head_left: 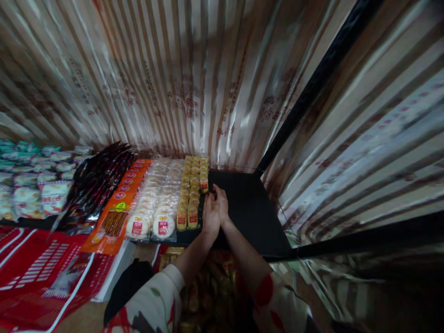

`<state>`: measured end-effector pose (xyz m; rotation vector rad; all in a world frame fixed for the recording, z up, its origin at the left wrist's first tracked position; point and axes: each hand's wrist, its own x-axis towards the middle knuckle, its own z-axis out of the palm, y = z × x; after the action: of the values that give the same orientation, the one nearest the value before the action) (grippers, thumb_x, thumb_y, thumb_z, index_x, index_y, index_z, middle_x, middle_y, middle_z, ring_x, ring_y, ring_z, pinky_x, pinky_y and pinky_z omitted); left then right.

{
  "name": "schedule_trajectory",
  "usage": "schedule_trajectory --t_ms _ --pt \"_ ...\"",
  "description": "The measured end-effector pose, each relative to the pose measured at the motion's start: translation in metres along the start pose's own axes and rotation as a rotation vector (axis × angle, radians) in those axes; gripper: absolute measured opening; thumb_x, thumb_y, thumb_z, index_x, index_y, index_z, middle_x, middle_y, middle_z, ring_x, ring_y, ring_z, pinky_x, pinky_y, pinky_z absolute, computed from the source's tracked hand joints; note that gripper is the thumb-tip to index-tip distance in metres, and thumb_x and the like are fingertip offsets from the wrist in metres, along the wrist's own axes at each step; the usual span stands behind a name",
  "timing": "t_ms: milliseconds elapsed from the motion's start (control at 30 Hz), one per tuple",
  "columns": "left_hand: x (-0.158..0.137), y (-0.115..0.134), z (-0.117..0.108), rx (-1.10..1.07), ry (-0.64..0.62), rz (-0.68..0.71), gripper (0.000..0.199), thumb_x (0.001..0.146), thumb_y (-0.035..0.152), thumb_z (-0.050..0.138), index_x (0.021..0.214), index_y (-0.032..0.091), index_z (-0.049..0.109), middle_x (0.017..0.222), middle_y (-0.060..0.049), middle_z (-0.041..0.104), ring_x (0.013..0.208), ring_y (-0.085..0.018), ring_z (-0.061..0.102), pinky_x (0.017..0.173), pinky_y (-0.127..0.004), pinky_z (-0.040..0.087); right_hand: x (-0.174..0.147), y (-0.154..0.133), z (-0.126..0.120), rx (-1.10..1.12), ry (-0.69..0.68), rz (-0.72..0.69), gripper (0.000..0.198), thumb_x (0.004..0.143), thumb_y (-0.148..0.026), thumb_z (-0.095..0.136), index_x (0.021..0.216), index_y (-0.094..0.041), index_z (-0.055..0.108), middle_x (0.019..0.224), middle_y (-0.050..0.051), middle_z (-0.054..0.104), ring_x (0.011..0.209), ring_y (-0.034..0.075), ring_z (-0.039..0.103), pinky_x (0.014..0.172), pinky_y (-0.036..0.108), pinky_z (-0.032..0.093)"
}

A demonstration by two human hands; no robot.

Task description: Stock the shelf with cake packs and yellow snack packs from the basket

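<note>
My left hand (pixel 210 216) and my right hand (pixel 222 203) are close together over a black shelf (pixel 249 212). Their fingers are stretched out and point towards the back, with the palms turned inward. Nothing shows between them, though the space there is partly hidden. Just left of and behind the fingertips are rows of small yellow packets with red labels (pixel 187 217); the rightmost row (pixel 204 185) stops short of the front. Whether my left hand touches the packets I cannot tell.
Left of the packets lie round white packaged crackers (pixel 164 225), orange snack bags (pixel 116 222), dark shiny packs (pixel 100 180) and white-green bags (pixel 55 196). A red printed bag (pixel 38 277) sits front left. More golden packets (pixel 194 296) lie below. Black frame bars (pixel 312 88) border striped sheeting (pixel 208 83).
</note>
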<state>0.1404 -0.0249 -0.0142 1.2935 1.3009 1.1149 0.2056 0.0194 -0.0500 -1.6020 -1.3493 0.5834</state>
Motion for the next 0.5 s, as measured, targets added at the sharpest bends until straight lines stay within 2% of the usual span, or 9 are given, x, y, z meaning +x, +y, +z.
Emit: schedule_trajectory --t_ms 133,200,300,333,400,500 --pt "-0.031 0.005 0.002 0.095 0.085 -0.018 0.041 0.081 0.018 0.043 0.12 0.015 0.053 0.131 -0.011 0.052 0.126 -0.021 0.044 0.11 -0.036 0.03 -0.031 -0.009 -0.018 -0.032 0.042 -0.052 0.047 0.071 -0.015 0.042 0.115 -0.017 0.057 0.109 0.01 0.056 0.098 0.02 0.054 0.089 0.034 0.046" --pt "-0.055 0.006 0.0 0.129 0.08 0.044 0.04 0.081 0.017 0.041 0.119 0.017 0.054 0.13 -0.009 0.052 0.123 -0.018 0.046 0.109 -0.033 0.032 -0.054 -0.015 -0.032 -0.03 0.053 -0.102 0.045 0.072 -0.015 0.041 0.113 -0.018 0.057 0.107 0.009 0.057 0.098 0.019 0.055 0.089 0.033 0.046" --pt "-0.097 0.003 -0.01 0.144 -0.011 0.206 0.038 0.084 0.02 0.037 0.118 0.018 0.055 0.129 -0.008 0.052 0.121 -0.018 0.046 0.107 -0.034 0.034 -0.095 -0.021 -0.055 -0.027 0.027 -0.156 0.038 0.075 -0.015 0.038 0.106 -0.02 0.06 0.104 0.008 0.058 0.096 0.018 0.056 0.087 0.031 0.046" --pt "-0.111 0.001 -0.015 0.153 -0.06 0.251 0.037 0.085 0.022 0.037 0.118 0.018 0.055 0.128 -0.009 0.053 0.12 -0.018 0.046 0.106 -0.034 0.035 -0.11 -0.021 -0.062 -0.037 -0.008 -0.178 0.036 0.077 -0.015 0.038 0.104 -0.02 0.061 0.102 0.008 0.059 0.096 0.018 0.056 0.087 0.031 0.047" --pt "-0.135 -0.006 -0.025 0.181 -0.136 0.255 0.036 0.087 0.024 0.034 0.114 0.019 0.057 0.123 -0.009 0.056 0.115 -0.018 0.049 0.104 -0.035 0.037 -0.138 -0.016 -0.075 -0.074 -0.107 -0.219 0.032 0.078 -0.015 0.038 0.099 -0.021 0.062 0.099 0.007 0.06 0.094 0.018 0.057 0.086 0.03 0.047" --pt "-0.162 -0.026 -0.035 0.259 -0.214 0.122 0.037 0.088 0.023 0.027 0.105 0.02 0.06 0.111 -0.008 0.061 0.107 -0.018 0.054 0.1 -0.036 0.04 -0.172 -0.002 -0.09 -0.178 -0.352 -0.193 0.032 0.083 -0.017 0.035 0.098 -0.022 0.063 0.097 0.007 0.063 0.093 0.018 0.059 0.085 0.03 0.047"
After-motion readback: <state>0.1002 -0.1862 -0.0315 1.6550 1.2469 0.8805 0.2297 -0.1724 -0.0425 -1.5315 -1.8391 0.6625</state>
